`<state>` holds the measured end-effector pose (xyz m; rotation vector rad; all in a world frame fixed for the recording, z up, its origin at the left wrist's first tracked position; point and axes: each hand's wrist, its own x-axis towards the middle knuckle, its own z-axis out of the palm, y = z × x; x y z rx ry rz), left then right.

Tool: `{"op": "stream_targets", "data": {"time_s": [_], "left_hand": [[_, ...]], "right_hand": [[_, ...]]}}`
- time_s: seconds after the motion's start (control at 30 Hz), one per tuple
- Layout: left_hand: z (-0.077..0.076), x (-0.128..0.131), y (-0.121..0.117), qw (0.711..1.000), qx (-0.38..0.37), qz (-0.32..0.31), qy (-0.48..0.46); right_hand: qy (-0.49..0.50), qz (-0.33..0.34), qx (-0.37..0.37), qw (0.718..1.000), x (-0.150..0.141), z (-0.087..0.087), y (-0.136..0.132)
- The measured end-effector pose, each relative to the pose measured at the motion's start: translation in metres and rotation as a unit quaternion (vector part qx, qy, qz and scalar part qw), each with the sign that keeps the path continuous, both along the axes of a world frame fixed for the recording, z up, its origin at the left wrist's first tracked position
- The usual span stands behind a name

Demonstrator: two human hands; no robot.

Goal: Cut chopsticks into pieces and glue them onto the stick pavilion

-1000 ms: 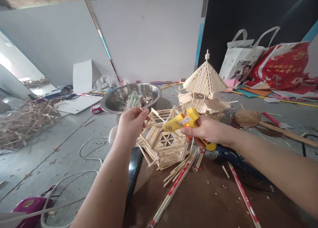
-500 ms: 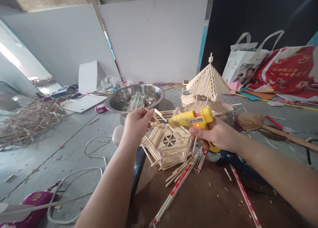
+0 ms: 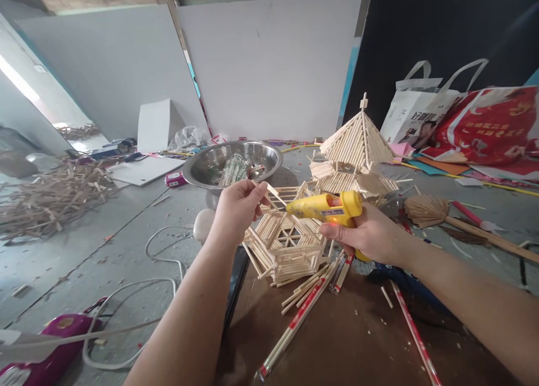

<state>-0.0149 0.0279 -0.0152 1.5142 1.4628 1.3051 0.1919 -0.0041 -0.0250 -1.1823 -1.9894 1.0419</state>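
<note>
My left hand (image 3: 242, 203) pinches a short wooden stick (image 3: 275, 193) between thumb and fingers. Wrapped round the handle of a yellow hot glue gun (image 3: 324, 206) is my right hand (image 3: 362, 229). The gun's nozzle points left, close to the stick's end; I cannot tell if they touch. Below both hands sits a six-sided framework of wooden sticks (image 3: 290, 248) on a brown board (image 3: 337, 330). Behind the gun stands a stick-built pavilion (image 3: 356, 142) with a pointed roof. Loose sticks (image 3: 305, 288) and sticks in red-and-clear wrappers (image 3: 295, 330) lie in front of the framework.
A steel basin (image 3: 193, 175) holds a clear-wrapped bundle. Broken sticks (image 3: 54, 201) are heaped at left. A white cord (image 3: 147, 279) loops near a purple device (image 3: 63, 341). A small broom (image 3: 484, 231) lies at right, before a white bag (image 3: 416, 111) and a red bag (image 3: 488, 122).
The glue gun has tilted slightly toward level, its nozzle staying near the stick. The left hand keeps its pinch. The whole view has shifted a little.
</note>
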Motion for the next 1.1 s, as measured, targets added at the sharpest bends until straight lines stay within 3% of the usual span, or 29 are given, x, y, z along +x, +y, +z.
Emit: {"op": "stream_targets", "data": {"time_s": [0.47, 0.63, 0.73, 0.87, 1.1], "left_hand": [[-0.001, 0.001, 0.001, 1.0, -0.003, -0.004, -0.003], [-0.002, -0.003, 0.001, 1.0, 0.005, 0.004, 0.012], [-0.002, -0.01, 0.003, 0.999, 0.021, 0.031, 0.018], [-0.004, -0.017, 0.007, 0.997, 0.026, 0.072, 0.013], [-0.003, -0.019, 0.008, 0.995, -0.066, 0.03, 0.071]], "right_hand": [[-0.011, -0.006, 0.025, 1.0, -0.003, 0.004, 0.0], [0.004, -0.005, -0.023, 1.0, 0.0, 0.002, 0.0], [0.079, -0.033, -0.058, 0.995, 0.004, 0.002, 0.002], [0.229, -0.066, -0.11, 0.965, 0.01, -0.005, 0.012], [0.36, -0.063, -0.207, 0.908, 0.007, -0.023, 0.029]]}}
